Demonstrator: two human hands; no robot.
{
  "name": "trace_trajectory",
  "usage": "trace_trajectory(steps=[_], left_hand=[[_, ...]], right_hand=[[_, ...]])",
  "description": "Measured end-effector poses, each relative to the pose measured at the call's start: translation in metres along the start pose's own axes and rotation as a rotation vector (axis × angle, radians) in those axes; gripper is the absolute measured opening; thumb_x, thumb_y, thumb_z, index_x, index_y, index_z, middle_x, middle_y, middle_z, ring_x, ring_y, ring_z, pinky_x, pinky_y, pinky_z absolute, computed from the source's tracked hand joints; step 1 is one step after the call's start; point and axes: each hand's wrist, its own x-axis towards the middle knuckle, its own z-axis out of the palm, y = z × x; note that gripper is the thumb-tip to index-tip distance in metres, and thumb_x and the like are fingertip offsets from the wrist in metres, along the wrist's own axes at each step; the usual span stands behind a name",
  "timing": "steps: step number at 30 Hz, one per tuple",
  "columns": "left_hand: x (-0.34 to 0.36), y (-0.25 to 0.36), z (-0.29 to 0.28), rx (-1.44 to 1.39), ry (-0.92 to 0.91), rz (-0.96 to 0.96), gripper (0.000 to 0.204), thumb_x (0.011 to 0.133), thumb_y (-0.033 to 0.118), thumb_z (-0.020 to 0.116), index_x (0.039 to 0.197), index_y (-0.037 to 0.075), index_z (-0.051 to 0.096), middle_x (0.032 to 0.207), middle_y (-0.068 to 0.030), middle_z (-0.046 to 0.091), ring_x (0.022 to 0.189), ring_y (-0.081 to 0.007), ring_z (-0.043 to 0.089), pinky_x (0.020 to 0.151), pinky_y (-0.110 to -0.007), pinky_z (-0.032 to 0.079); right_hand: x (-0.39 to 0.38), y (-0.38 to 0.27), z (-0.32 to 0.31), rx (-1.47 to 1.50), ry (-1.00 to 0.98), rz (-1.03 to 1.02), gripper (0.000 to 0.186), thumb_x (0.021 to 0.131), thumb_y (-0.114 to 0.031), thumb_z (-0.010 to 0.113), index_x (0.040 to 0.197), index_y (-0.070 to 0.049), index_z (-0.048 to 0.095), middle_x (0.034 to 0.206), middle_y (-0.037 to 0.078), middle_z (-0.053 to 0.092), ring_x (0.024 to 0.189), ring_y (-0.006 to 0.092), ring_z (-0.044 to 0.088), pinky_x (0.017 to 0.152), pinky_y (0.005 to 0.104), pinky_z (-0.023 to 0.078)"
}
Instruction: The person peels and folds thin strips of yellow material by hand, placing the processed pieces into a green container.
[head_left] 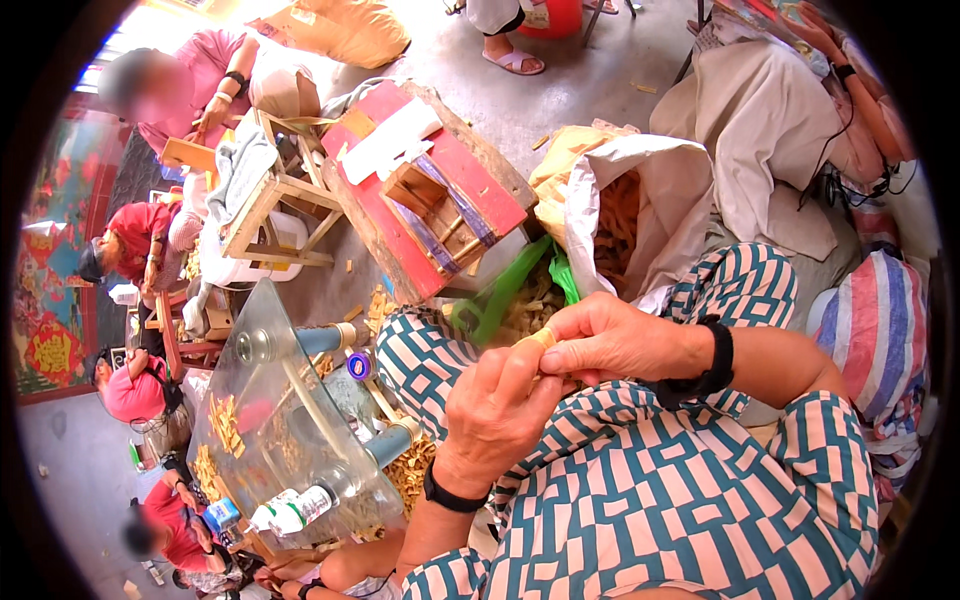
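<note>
My left hand [495,405] and my right hand [610,340] meet in front of me above my patterned lap, both closed on a small pale yellow piece [543,338]. My right thumb and forefinger press on it; the fingers of my left hand are curled round it, partly hiding it. Just beyond my hands is a green plastic bag [495,295] with small pieces in it, beside an open white sack [675,200] of brown strips. A black band circles each of my wrists.
A red board stand [480,190] with a wooden jig is ahead. A glass-topped table [260,390] with bottles and yellow pieces stands left. Several co-workers sit along the left; another's arm [850,105] is upper right. A striped bag [865,340] lies right.
</note>
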Motion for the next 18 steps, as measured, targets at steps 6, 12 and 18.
trace_trajectory(steps=[6, 12, 18], left_hand=[[0.002, -0.005, 0.007, -0.008, 0.304, -0.207, 0.017, 0.083, 0.008, 0.07, 0.101, 0.008, 0.072, 0.127, -0.0113, 0.062, 0.121, -0.0301, 0.056, 0.099, -0.043, 0.047], [-0.023, -0.013, 0.013, -1.036, 0.099, -0.684, 0.015, 0.089, -0.006, 0.063, 0.102, -0.002, 0.071, 0.093, -0.0118, 0.068, 0.076, -0.0168, 0.067, 0.069, -0.025, 0.052], [-0.022, -0.017, 0.022, -1.342, 0.131, -0.827, 0.02, 0.091, -0.009, 0.059, 0.107, -0.004, 0.068, 0.098, -0.0071, 0.065, 0.085, -0.0141, 0.066, 0.076, -0.024, 0.053]], right_hand=[[0.003, -0.012, 0.016, 0.104, 0.134, -0.184, 0.015, 0.095, -0.018, 0.069, 0.103, -0.005, 0.069, 0.082, -0.003, 0.062, 0.064, 0.001, 0.052, 0.052, 0.0146, 0.036], [0.007, -0.01, 0.004, -0.29, -0.036, -0.194, 0.022, 0.094, -0.022, 0.066, 0.103, -0.002, 0.068, 0.086, -0.001, 0.064, 0.073, 0.006, 0.056, 0.063, 0.0223, 0.045], [0.014, -0.003, -0.002, -0.747, 0.138, -0.357, 0.02, 0.086, -0.016, 0.068, 0.093, 0.002, 0.062, 0.082, 0.011, 0.063, 0.073, 0.0221, 0.061, 0.065, 0.0343, 0.049]])
